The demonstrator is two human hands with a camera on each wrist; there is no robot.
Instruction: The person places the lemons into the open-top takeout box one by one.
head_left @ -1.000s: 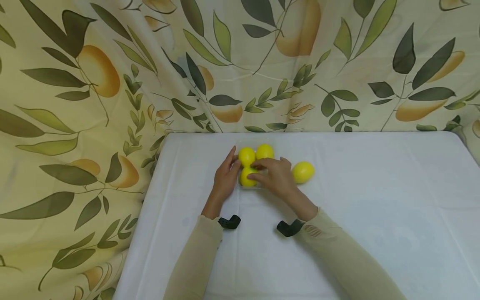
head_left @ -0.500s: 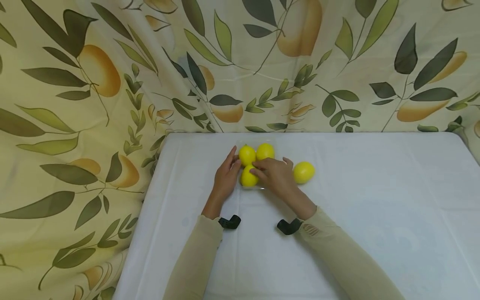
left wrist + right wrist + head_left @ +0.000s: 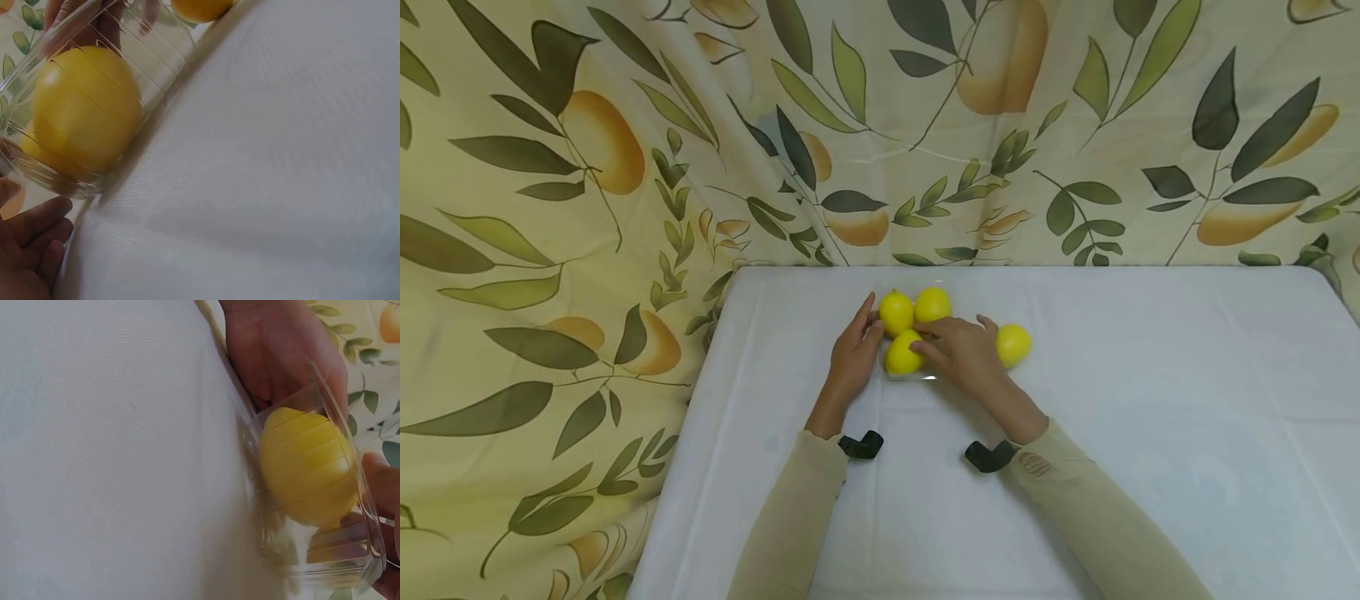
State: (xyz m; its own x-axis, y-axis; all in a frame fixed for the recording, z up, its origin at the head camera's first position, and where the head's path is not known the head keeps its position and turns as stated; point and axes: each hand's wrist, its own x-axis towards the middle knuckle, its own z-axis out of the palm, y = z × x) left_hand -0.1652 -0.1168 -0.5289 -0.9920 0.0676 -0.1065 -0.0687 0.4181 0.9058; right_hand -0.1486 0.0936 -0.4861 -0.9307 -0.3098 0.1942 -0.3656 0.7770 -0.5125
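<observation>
A clear plastic box (image 3: 912, 377) on the table holds three yellow lemons: a front lemon (image 3: 902, 353), a back left lemon (image 3: 896, 312) and a back right lemon (image 3: 933, 304). My left hand (image 3: 853, 354) rests along the box's left side, its fingers fairly straight. In the left wrist view those fingers (image 3: 44, 234) lie by the box's end. My right hand (image 3: 972, 354) reaches over the box's right part, thumb at the front lemon's right edge, fingers spread loosely. Through the clear wall the front lemon (image 3: 306, 465) shows in the right wrist view.
Another lemon (image 3: 1013, 345) lies on the white cloth just right of my right hand, outside the box. The table (image 3: 1150, 350) meets a leaf-and-fruit patterned curtain (image 3: 1037, 125) at its back edge. Black wrist mounts (image 3: 861, 445) sit at both cuffs.
My right hand has drawn slightly right, its thumb sliding from over the front lemon to that lemon's edge. The front lemon has shifted a little right. The left hand stays beside the box.
</observation>
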